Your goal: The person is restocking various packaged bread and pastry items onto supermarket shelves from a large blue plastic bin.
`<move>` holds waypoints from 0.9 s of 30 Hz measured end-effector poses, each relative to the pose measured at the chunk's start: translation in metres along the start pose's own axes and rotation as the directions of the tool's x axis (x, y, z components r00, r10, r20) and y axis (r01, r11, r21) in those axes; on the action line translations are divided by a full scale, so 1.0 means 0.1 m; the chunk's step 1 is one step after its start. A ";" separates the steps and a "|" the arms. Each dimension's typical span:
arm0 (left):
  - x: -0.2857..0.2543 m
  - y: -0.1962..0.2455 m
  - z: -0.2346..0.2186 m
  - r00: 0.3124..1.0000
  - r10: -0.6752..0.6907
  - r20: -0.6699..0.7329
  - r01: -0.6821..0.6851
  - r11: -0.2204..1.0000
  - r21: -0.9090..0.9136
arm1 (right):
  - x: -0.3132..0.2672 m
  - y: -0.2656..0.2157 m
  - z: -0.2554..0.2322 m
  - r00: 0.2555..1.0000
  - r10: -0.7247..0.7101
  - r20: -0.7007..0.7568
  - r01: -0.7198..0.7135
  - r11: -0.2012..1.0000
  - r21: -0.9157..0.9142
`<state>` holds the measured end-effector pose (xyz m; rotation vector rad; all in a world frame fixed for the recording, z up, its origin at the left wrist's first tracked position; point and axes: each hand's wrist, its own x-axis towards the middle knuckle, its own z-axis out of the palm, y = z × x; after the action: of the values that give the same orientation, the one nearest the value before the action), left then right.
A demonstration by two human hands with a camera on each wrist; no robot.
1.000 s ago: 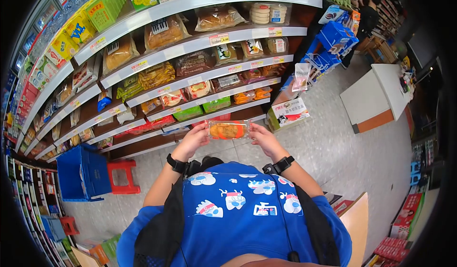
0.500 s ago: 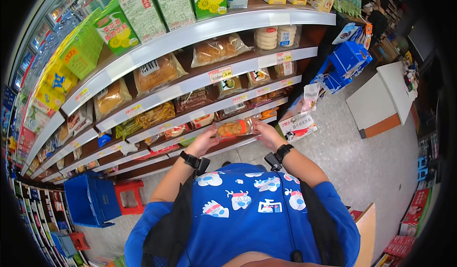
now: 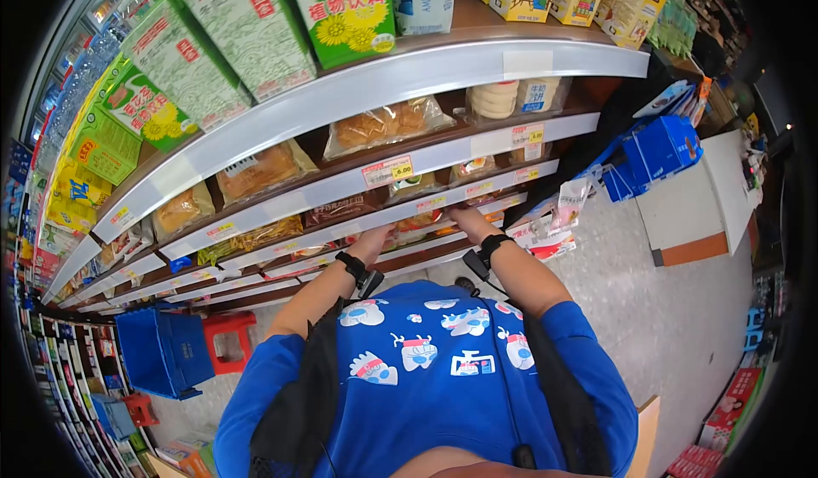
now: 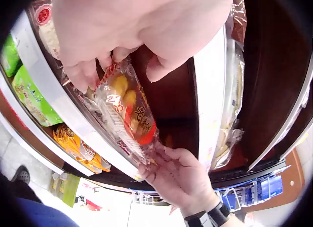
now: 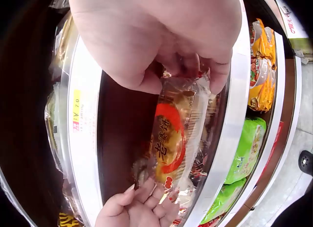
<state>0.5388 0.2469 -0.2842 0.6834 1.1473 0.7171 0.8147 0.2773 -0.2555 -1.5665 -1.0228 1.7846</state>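
Note:
A clear-wrapped pastry pack with a red ring print and golden cakes inside lies at a lower shelf, over other wrapped packs. My left hand holds one end of its wrapper, and my right hand holds the other. In the left wrist view, the left fingers curl at the upper end of the pack while the thumb stands off to the side. Seen from the right wrist, the right fingers bend over the crimped wrapper end. The head view shows the pack only partly, under the shelf edge above.
Bread bags and drink cartons fill the shelves above. Shelf lips with price tags run close over the hands. Green packs sit lower. Blue baskets, a red stool and a white counter stand around.
Both hands have carried the pastry pack forward from in front of the body into the shelf. The head view has come nearer to the shelves.

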 end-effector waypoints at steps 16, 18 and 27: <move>0.78 -0.60 -0.10 0.841 0.475 -0.257 -0.136 0.647 0.751 | 0.60 -0.14 -0.30 0.941 -0.259 0.217 0.333 0.825 -0.456; 0.77 -0.57 -0.04 0.801 0.531 -0.277 -0.073 0.546 0.835 | 0.66 -0.14 -0.33 0.928 -0.297 0.225 0.371 0.784 -0.497; 0.59 -0.43 0.17 0.606 0.766 -0.213 0.295 0.032 0.955 | 0.73 -0.09 -0.38 0.850 -0.456 0.262 0.504 0.562 -0.656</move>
<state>0.5761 0.2663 -0.3458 2.0786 2.4428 0.3667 0.8385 0.3487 -0.2907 -1.3922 -2.1255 1.0819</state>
